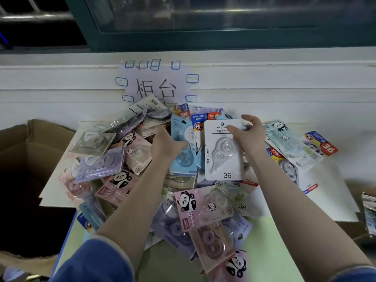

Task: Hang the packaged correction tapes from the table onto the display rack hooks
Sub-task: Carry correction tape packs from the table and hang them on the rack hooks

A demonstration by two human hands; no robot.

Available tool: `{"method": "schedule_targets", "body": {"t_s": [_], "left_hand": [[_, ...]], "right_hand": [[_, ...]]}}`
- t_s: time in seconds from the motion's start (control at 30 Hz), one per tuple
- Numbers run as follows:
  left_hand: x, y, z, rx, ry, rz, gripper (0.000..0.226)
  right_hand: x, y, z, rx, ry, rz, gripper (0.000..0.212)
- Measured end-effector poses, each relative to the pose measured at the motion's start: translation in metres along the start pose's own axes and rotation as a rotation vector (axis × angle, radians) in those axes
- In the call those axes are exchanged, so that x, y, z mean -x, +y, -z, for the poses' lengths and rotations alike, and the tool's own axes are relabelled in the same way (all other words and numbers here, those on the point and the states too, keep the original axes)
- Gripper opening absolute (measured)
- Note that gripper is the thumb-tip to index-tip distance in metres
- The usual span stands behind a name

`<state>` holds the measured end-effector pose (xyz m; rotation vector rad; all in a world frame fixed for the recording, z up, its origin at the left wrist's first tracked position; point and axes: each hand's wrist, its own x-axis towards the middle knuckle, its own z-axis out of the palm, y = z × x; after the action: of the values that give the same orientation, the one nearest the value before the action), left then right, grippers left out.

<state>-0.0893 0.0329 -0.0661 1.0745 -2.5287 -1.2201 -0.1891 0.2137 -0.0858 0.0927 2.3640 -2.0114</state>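
A heap of packaged correction tapes (114, 163) in pink, purple, blue and white covers the table. My right hand (247, 133) pinches the top edge of a white pack marked 36 (222, 155) and holds it upright above the pile. My left hand (165, 144) grips a light blue pack (184, 159) by its left side, just left of the white one. A pink panda pack (201, 206) lies below both hands. No display rack or hooks are in view.
An open cardboard box (24, 151) stands at the left. A paper sign with blue stickers (156, 82) is taped to the white wall behind the pile. A dark window frame (183, 39) runs above. More packs (369, 212) lie at the far right edge.
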Motion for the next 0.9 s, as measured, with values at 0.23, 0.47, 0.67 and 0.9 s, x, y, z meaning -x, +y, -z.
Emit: {"method": "schedule_targets", "body": {"t_s": [0.23,0.47,0.67,0.9], "left_hand": [[0.008,-0.002,-0.010,0.108,-0.023,0.036,0.018],[0.013,-0.008,-0.018,0.214,-0.020,0.059,0.020],[0.022,-0.007,-0.015,0.244,0.013,0.057,0.031],[0.049,-0.003,-0.005,0.383,0.121,0.005,0.018]], "right_hand": [[0.013,-0.003,-0.002,-0.442,-0.067,-0.333,0.010],[0.017,0.017,-0.017,-0.207,-0.254,-0.193,0.023],[0.008,0.015,-0.018,-0.051,-0.285,-0.131,0.050],[0.022,-0.005,-0.001,-0.182,-0.282,-0.171,0.015]]}}
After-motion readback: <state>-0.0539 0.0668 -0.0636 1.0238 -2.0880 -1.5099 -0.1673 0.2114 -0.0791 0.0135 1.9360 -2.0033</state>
